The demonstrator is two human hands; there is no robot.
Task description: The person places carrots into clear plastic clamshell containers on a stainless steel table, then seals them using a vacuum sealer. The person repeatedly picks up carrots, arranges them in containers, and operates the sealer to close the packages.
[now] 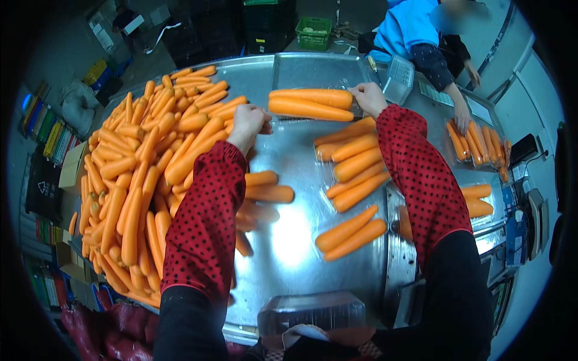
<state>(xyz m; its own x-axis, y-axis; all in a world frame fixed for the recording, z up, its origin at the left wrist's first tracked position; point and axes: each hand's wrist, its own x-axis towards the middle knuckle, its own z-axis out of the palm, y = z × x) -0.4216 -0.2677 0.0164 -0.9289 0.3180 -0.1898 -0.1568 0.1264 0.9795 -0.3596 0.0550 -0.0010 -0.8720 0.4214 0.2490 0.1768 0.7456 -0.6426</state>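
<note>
Two large carrots lie side by side in a clear plastic pack [310,104] across the far part of the steel table. My right hand [370,100] pinches the clear plastic at the pack's right end. Just off the left end is my left hand [247,126], fingers curled; whether it holds a bit of film is unclear. Beside that hand rises a big heap of loose carrots [135,167]. Several carrot pairs [359,164], some visibly in clear packs, lie in a row by my right forearm. Another carrot pair [351,233] rests nearer me. Red dotted sleeves cover both forearms.
A co-worker's hand [461,115] touches packed carrots [478,142] at the right. Clear plastic trays [399,79] and a knife [374,65] lie at the far edge. A clear plastic container [311,309] sits before my body. Loose carrots [271,193] lie beside my left forearm.
</note>
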